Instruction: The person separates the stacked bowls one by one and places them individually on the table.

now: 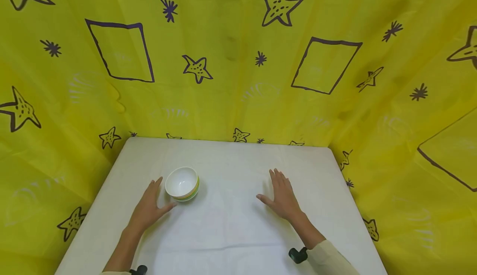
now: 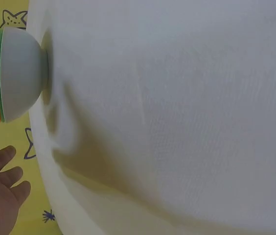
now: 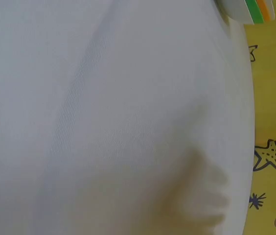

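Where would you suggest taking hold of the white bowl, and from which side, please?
Probably across the rim of the bowl, from its left: it stands upright and empty, and the open left hand already lies beside it, thumb reaching under its near side.

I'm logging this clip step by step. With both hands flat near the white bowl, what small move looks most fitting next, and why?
Probably the left hand closes its fingers and thumb around the bowl. That hand lies open right beside the bowl, thumb near its base, while the right hand rests open farther off on the white table. The bowl stands upright and looks empty, so a simple side grip seems enough.
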`<state>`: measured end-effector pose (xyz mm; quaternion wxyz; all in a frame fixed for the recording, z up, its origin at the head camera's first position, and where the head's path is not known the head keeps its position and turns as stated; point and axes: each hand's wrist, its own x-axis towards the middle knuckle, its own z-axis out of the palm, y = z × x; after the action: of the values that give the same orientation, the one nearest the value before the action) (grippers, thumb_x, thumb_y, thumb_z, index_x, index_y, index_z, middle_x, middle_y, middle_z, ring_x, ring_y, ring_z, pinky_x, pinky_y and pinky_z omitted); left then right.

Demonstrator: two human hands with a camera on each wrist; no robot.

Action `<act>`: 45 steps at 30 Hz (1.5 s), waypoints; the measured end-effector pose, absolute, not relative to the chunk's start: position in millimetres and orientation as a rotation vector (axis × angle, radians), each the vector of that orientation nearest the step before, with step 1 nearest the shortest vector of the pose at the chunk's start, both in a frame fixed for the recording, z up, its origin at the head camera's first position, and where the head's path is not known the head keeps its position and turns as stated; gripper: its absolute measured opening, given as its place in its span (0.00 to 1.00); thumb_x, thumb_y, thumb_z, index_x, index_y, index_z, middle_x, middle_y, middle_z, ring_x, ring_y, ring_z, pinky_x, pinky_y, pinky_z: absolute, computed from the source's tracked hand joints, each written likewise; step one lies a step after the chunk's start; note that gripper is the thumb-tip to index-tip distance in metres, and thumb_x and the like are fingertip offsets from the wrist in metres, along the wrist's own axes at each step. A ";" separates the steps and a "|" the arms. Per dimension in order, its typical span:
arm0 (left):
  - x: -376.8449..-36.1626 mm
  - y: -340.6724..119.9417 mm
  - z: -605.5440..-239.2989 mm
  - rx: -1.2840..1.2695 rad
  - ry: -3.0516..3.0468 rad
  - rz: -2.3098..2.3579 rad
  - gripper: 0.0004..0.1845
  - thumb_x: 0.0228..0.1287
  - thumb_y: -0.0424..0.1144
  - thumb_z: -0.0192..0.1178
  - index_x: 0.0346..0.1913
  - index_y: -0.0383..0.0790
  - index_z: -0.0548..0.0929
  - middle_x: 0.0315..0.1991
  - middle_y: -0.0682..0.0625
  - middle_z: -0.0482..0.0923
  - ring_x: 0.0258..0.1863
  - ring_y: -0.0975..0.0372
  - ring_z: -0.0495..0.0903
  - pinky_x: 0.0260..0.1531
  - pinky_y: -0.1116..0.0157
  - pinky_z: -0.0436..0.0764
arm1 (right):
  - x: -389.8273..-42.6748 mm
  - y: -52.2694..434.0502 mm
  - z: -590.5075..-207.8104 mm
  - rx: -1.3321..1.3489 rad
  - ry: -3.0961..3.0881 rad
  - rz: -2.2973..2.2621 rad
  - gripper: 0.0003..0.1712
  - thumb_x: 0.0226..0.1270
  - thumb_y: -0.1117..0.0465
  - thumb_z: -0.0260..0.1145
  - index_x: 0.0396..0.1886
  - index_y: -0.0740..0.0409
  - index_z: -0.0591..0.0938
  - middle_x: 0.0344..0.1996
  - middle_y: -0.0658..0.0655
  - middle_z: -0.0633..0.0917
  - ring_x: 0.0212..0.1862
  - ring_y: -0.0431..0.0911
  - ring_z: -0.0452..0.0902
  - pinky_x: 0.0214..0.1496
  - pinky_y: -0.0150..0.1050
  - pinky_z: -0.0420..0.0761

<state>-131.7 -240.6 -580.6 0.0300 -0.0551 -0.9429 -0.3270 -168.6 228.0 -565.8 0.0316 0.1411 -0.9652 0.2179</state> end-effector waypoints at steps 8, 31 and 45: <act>-132.0 -236.7 -585.0 -0.155 -2.914 -1.034 0.59 0.57 0.53 0.79 0.79 0.25 0.56 0.77 0.22 0.55 0.77 0.29 0.51 0.72 0.31 0.58 | -170.6 208.8 -565.4 0.456 -2.961 0.763 0.60 0.67 0.37 0.72 0.83 0.67 0.55 0.81 0.69 0.59 0.81 0.65 0.50 0.82 0.63 0.49; -139.3 -221.1 -594.3 -0.169 -2.796 -1.171 0.58 0.52 0.46 0.83 0.77 0.22 0.59 0.76 0.24 0.59 0.77 0.28 0.51 0.72 0.31 0.56 | -176.4 154.8 -562.8 0.490 -2.927 0.843 0.63 0.65 0.35 0.74 0.84 0.63 0.54 0.82 0.63 0.60 0.81 0.59 0.54 0.81 0.58 0.58; -139.9 -221.5 -596.0 -0.111 -2.786 -1.270 0.61 0.50 0.49 0.84 0.78 0.23 0.59 0.77 0.25 0.58 0.78 0.29 0.49 0.74 0.31 0.50 | -182.5 129.6 -561.9 0.514 -2.953 0.872 0.64 0.66 0.33 0.73 0.85 0.62 0.52 0.82 0.62 0.59 0.82 0.57 0.53 0.82 0.54 0.57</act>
<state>-139.9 -221.5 -596.0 0.0388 -0.0362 -0.9087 -0.4141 -182.5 129.6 -561.9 0.0101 0.1648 -0.9459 0.2793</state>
